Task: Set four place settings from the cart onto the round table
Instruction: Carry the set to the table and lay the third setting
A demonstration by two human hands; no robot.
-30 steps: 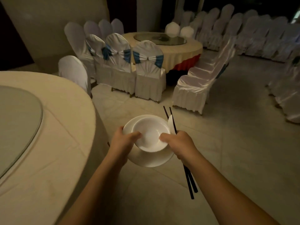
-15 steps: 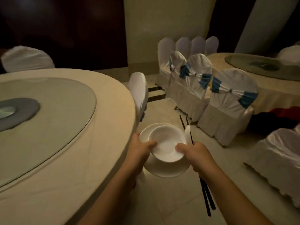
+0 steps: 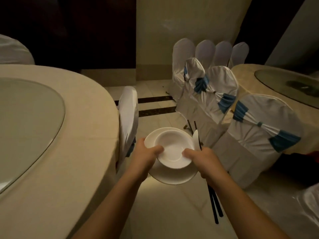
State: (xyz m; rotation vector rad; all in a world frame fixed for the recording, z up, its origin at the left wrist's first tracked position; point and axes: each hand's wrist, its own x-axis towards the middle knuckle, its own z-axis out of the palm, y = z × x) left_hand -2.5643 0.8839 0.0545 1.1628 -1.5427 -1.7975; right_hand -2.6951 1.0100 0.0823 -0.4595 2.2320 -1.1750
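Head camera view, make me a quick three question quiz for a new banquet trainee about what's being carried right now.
1. True or false: the bowl sits on the plate, carried with both hands.
2. Which hand also grips the black chopsticks? A) left hand B) right hand C) neither
3. Fill in: the round table the setting is headed for lies to the person's ____ side.

Key
1. True; a thumb presses the bowl's rim on each side.
2. B; a white spoon is held alongside them.
3. Left; the dishes are over the floor, not yet set down.
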